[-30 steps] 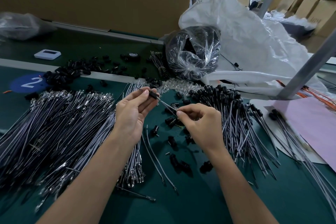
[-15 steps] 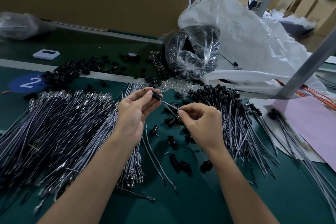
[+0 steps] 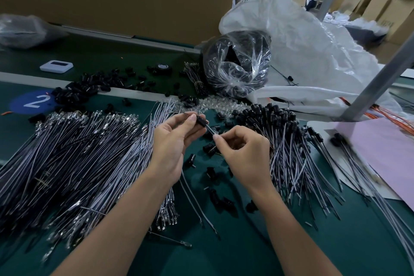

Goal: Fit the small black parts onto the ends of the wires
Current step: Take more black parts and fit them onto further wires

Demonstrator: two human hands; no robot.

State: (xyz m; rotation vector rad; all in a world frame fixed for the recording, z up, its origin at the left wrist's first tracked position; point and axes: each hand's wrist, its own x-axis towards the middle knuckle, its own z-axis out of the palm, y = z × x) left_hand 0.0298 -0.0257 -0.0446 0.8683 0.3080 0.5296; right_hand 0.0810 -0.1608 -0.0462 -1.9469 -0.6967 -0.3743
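Your L hand, just left of frame ctr, pinches a small black part btwn thumb and fingertips, palm turned toward you. A thin wire comes out of the part's lower-right end and runs down-right to your R hand. R thumb and forefinger pinch it at the tips, w/ the other R fingers curled in. A short bit of wire also pokes out of the part's upper-left end, past your L thumb. Both hands are over the green mat.

Left third of frame: a big fanned pile of bare wires w/ metal terminals at the ends. Right of ctr, just beside your R hand: a pile of fitted wires, black caps bunched at the top end. Below and btwn your hands: loose black parts scattered on the mat, plus a couple of single wires.

Upper left: more black parts strewn next to a blue sticker marked "2". Upper ctr: a clear bag stuffed w/ black pieces, up against a white sack. Right edge: a pink sheet.
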